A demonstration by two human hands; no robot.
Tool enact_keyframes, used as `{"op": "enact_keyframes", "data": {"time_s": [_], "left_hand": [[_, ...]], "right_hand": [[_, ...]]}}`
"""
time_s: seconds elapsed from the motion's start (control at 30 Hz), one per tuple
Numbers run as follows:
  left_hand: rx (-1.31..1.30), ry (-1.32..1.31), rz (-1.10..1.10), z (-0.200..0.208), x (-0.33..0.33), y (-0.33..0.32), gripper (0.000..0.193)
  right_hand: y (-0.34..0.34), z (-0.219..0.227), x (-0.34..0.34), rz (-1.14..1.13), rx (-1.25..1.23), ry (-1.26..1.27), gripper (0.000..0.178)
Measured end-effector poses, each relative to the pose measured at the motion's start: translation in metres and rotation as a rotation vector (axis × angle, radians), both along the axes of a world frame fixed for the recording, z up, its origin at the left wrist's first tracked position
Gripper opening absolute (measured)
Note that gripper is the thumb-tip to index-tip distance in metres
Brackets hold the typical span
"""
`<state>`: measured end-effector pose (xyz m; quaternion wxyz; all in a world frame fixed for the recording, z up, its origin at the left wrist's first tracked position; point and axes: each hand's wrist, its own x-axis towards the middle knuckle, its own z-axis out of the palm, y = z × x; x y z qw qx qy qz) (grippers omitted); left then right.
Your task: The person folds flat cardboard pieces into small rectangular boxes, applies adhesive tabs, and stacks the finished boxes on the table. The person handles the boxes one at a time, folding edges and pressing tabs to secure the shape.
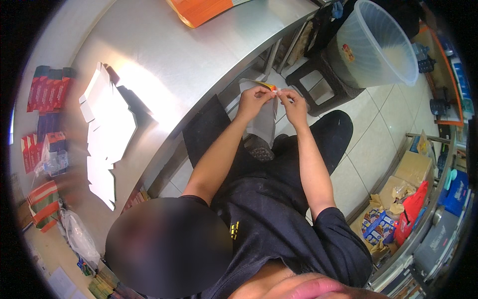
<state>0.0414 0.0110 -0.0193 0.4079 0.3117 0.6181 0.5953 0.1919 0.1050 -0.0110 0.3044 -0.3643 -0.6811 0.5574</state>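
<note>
- Pinching one folded card piece [260, 122] near its far end are both hands, the left hand [255, 103] and the right hand [293, 105]; thumb and forefinger of each are clamped on the card, fingertips almost meeting.
- That card, pale grey with an orange-and-yellow far edge, is held over the space between the knees, just right of the table.
- One steel table [209, 55] fills the far left, its bare metal catching a bright patch of light.
- On its left part lies one spread of flat white card [110, 127]; its layers cannot be counted.
- One orange printed piece [206, 12] lies at the table's far side.
- Beyond the right hand, one translucent tub [366, 47] stands on one dark stool [323, 89].
- Pale square tiles cover the floor [366, 134].
- Along the left are two groups of red-and-dark boxes [50, 92]; nearer lies one clear plastic bag [79, 239].
- At near right, a rack holds cardboard [416, 167] and one red bundle [412, 214].
</note>
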Motion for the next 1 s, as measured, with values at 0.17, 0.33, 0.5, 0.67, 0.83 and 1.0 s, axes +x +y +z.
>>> {"op": "enact_keyframes", "data": {"time_s": [0.17,0.33,0.5,0.67,0.83,1.0], "left_hand": [[0.003,-0.108,0.026,0.002,0.004,0.002,0.018],[-0.001,-0.025,0.028,0.005,0.005,0.001,0.018],[0.082,0.109,0.033,0.01,0.009,-0.002,0.015],[0.162,-0.067,0.035,0.011,0.012,0.0,0.013],[0.071,-0.037,0.003,-0.002,0.006,0.0,0.014],[-0.046,0.314,-0.077,0.013,0.007,-0.004,0.016]], "right_hand": [[0.002,-0.001,0.0,0.007,0.031,-0.003,0.022],[0.002,0.018,0.003,0.015,0.193,-0.075,0.021],[-0.001,0.03,0.003,0.027,0.202,-0.124,0.019],[0.001,0.024,0.006,0.024,0.164,-0.083,0.019],[-0.005,0.011,0.001,0.05,0.064,-0.032,0.02],[-0.012,0.011,-0.002,-0.003,0.134,-0.07,0.027]]}}
